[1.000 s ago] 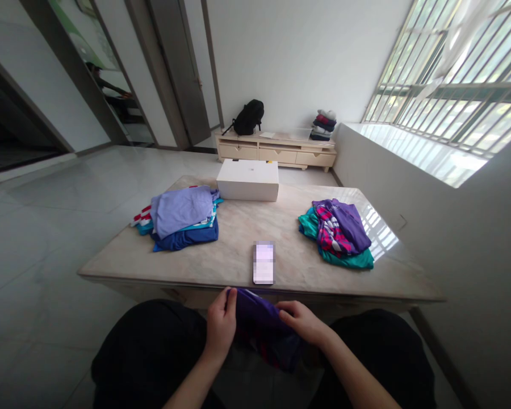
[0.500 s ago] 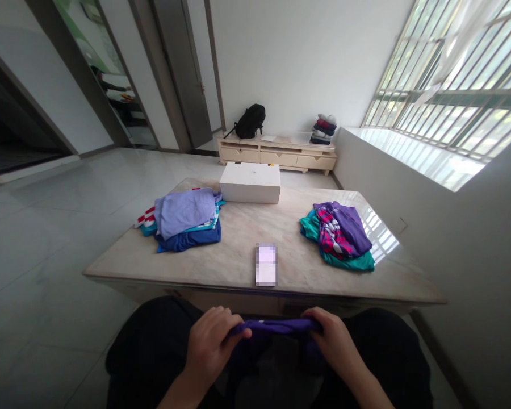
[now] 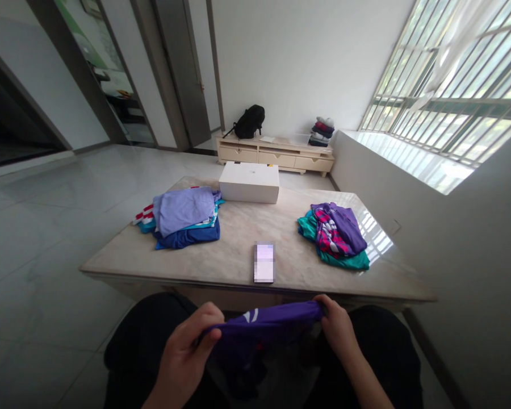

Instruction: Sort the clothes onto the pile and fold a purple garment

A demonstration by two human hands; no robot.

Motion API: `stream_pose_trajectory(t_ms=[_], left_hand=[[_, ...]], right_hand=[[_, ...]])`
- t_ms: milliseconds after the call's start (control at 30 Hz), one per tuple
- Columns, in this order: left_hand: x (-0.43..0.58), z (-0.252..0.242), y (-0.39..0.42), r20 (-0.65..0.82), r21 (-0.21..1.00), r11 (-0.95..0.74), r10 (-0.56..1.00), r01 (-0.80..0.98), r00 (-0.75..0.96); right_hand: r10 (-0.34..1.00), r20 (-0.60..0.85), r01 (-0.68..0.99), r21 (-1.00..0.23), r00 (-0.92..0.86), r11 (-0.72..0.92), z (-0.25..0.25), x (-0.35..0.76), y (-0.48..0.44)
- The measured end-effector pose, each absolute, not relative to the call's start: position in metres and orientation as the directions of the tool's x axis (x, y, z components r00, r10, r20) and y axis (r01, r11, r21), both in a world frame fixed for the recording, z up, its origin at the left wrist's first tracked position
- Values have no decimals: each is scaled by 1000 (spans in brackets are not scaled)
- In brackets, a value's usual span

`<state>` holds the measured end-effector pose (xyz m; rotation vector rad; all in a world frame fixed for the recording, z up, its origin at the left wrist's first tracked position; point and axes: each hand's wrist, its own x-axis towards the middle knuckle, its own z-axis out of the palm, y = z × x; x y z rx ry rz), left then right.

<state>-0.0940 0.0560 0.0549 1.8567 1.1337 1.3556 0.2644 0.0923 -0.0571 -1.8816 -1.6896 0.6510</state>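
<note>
A purple garment (image 3: pixel 276 318) with a white mark is stretched between my two hands, above my lap and below the table's front edge. My left hand (image 3: pixel 191 341) pinches its left end between thumb and fingers. At the other end, my right hand (image 3: pixel 338 329) grips the cloth, slightly higher than the left. The lower part of the garment hangs down in shadow, so its exact kind cannot be made out. Just beyond it, a phone-like device (image 3: pixel 264 262) with a blurred-out screen lies on the marble-topped table (image 3: pixel 238 233).
On the table's left lies a pile of clothes (image 3: pixel 183 213), lavender over blue. A purple, pink-checked and teal pile (image 3: pixel 336 233) lies on the right. Towards the back stands a white box (image 3: pixel 249 183). Behind it, a low cabinet (image 3: pixel 276 154) bears a black backpack (image 3: pixel 249 121) and folded clothes (image 3: pixel 322 132).
My hands have moved farther apart, the left one to the left and the right one a little up. More of the purple cloth, with its white mark, shows between them.
</note>
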Motion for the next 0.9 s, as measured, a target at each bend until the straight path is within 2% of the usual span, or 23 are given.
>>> stream_pose_trajectory(t_ms=[133,300,400,500,633,700,800,900], left_hand=[[-108,44,61,413,873,-423,906,242,95],[-125,26,59,303,946,-285,947,156,-105],[-136,20,62,243,968,-250,921,17,-304],[-146,17,69,121,961,-224,868,-161,-481],[-157,12,76,-9,960,-163,797,-229,-604],[-160,8,77,-24,982,-97,792,-164,-610],[-162,3,78,32,994,35,816,103,-578],[-163,2,85,127,905,77,889,418,-439]], right_hand=[[972,48,675,-728,229,-123,-51,272,90],[959,114,634,-769,260,-81,-42,281,86],[944,176,677,-733,280,-64,-40,288,85],[924,241,731,-680,297,-57,-38,295,84],[920,229,740,-666,317,-89,-30,303,82],[917,228,773,-622,327,-122,-20,305,80],[910,220,803,-570,352,-173,3,307,74],[901,198,752,-633,386,-183,31,302,63]])
